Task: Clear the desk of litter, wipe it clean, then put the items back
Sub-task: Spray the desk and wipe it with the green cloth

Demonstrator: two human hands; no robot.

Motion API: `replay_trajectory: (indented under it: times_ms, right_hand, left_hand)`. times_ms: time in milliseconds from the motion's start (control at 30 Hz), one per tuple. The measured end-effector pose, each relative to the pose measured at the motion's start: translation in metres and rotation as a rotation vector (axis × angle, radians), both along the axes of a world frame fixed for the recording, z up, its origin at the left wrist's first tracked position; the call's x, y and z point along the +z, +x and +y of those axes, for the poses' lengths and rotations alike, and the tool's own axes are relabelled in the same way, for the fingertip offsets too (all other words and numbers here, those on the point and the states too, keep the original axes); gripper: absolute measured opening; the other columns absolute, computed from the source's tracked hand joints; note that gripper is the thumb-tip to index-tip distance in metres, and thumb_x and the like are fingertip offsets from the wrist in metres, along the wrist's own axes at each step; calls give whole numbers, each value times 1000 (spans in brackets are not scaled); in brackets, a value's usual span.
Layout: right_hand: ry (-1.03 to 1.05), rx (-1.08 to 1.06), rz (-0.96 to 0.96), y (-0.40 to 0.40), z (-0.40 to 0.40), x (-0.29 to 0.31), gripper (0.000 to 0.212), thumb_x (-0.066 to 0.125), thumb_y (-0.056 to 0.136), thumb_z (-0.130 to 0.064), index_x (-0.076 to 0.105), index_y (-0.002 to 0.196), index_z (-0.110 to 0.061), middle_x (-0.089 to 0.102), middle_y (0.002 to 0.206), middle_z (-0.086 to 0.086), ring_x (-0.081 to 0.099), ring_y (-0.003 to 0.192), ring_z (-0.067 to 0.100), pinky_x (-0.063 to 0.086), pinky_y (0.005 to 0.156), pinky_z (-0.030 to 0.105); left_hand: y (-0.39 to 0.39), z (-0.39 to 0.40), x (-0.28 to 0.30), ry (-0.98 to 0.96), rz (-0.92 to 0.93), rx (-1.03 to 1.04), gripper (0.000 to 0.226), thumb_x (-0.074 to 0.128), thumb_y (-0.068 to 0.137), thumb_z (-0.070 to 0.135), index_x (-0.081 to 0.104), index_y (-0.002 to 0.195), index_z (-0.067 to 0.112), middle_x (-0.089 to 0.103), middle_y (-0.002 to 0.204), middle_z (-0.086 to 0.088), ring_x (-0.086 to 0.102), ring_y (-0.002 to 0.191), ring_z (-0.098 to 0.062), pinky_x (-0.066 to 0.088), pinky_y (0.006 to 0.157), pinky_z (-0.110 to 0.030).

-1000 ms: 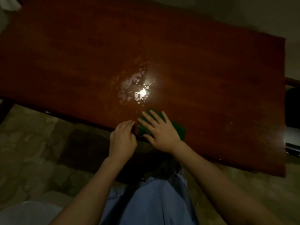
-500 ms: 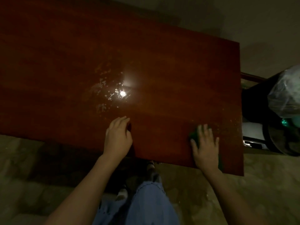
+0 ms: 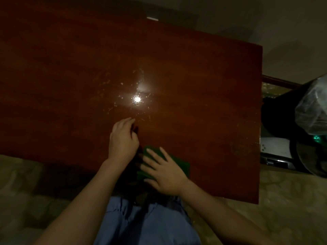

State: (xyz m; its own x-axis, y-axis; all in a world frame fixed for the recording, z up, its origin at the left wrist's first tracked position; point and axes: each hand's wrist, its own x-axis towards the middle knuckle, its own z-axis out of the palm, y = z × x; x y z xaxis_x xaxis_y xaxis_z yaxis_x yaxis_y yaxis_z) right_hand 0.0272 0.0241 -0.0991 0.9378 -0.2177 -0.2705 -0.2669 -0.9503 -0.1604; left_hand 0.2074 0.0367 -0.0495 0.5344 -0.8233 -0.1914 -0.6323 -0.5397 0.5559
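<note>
Green soft cloth (image 3: 178, 162) is sliding back left under our flat right hand (image 3: 165, 174), fingers spread. Our left hand (image 3: 123, 140) is resting beside, fingers loosely curled. Farther on the shiny red-brown wooden desk (image 3: 203, 85), wet spots (image 3: 122, 98) are still waiting for wiping.

glossy red-brown desk (image 3: 203, 85), wet patch (image 3: 134, 96), green cloth (image 3: 182, 164)

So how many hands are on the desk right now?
2. The left hand rests on the bare wood of the desk; the right hand, beside it near the front edge, presses flat on a green cloth.
</note>
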Motion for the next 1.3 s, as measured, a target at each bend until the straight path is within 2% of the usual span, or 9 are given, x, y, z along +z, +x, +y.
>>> replay_trajectory:
  times_ms: [200, 333, 467, 567, 700, 867, 1033, 1167, 1300]
  right_hand:
    - [-58, 76, -35, -105, -4, -6, 61, 25, 99, -54, 9, 153, -31, 7, 160, -6, 7, 147, 21, 2, 117, 49]
    - [5, -448, -27, -91, -48, 4, 58, 11, 100, -55, 8, 152, -31, 21, 157, -1, 11, 146, 19, 20, 114, 55]
    - [-12, -861, -12, -21, -88, 8, 61, 20, 99, -54, 6, 152, -28, 2, 160, -2, 1, 148, 22, -1, 116, 49]
    - [-3, -717, -13, 11, -71, 8, 61, 27, 98, -53, 11, 152, -28, 6, 160, 0, 6, 148, 25, 5, 117, 53]
    - [9, -266, -83, 2, 0, 2, 57, 31, 92, -53, 42, 142, -28, 35, 152, 1, 33, 139, 26, 31, 108, 59]
    - [-83, 101, -76, -67, 23, -15, 59, 29, 96, -54, 20, 150, -30, 21, 156, -3, 19, 143, 22, 11, 116, 54]
    - [1, -525, -31, -102, -34, -1, 58, 13, 99, -56, 19, 150, -28, 23, 154, -1, 21, 142, 21, 27, 110, 60]
    - [-52, -1122, -22, -83, -125, 8, 63, 21, 99, -54, 9, 153, -23, 6, 160, 4, 6, 147, 24, 5, 117, 52]
    - [-60, -1219, 4, -27, -208, 11, 66, 18, 99, -54, 2, 154, -19, 1, 161, 7, 0, 148, 27, 4, 117, 54]
  left_hand:
    - [-18, -3, 1, -19, 52, -18, 45, 46, 90, -1, 50, 134, 5, 48, 139, -10, 35, 133, -23, 25, 111, -34]
    - [-24, 9, -1, -2, 60, -51, 45, 47, 90, 0, 49, 135, 6, 47, 141, -9, 34, 133, -22, 24, 111, -33]
    - [-22, 25, -2, 24, 56, -66, 45, 47, 91, 0, 48, 136, 7, 46, 141, -9, 33, 134, -22, 25, 112, -35]
    - [-18, 33, -4, 42, 42, -68, 45, 47, 91, 0, 49, 135, 7, 46, 141, -9, 34, 133, -22, 26, 112, -35]
    - [-18, 39, -6, 46, 38, -97, 45, 48, 89, -1, 51, 134, 6, 48, 140, -11, 35, 132, -23, 25, 110, -32]
    - [-21, 36, -7, 42, 53, -115, 45, 47, 89, 0, 50, 134, 6, 47, 140, -11, 35, 133, -24, 26, 112, -36]
    - [-22, 20, -5, 46, 77, -100, 46, 45, 92, 2, 47, 137, 8, 44, 143, -8, 31, 135, -20, 24, 113, -35]
    - [-24, -1, -4, 41, 80, -87, 45, 46, 92, 2, 47, 137, 7, 44, 143, -8, 31, 135, -21, 24, 113, -35]
    - [-25, -24, -1, 26, 75, -77, 45, 46, 91, 1, 49, 136, 8, 45, 141, -7, 31, 135, -20, 24, 112, -34]
